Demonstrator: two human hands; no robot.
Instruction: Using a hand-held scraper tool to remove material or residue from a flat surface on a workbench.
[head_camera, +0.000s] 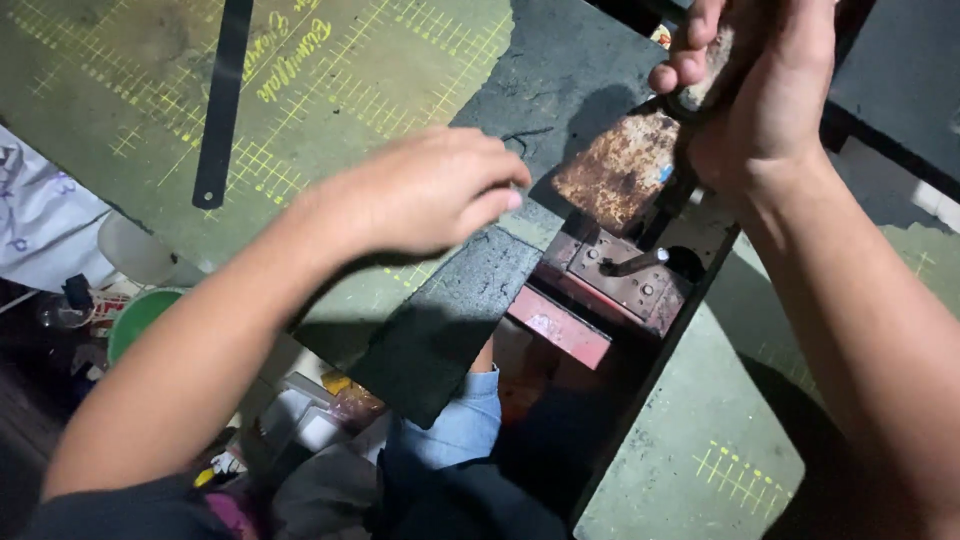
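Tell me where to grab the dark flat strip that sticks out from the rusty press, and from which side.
Grip the dark flat rubbery strip on its near free end, which overhangs the green gridded mat's edge, coming from the left long edge. The left hand already covers the far end by the rusty red press; the right hand holds the lever.

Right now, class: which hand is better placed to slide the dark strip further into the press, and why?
Probably the left hand: it rests on the dark strip, while the right hand is wrapped around the press lever.
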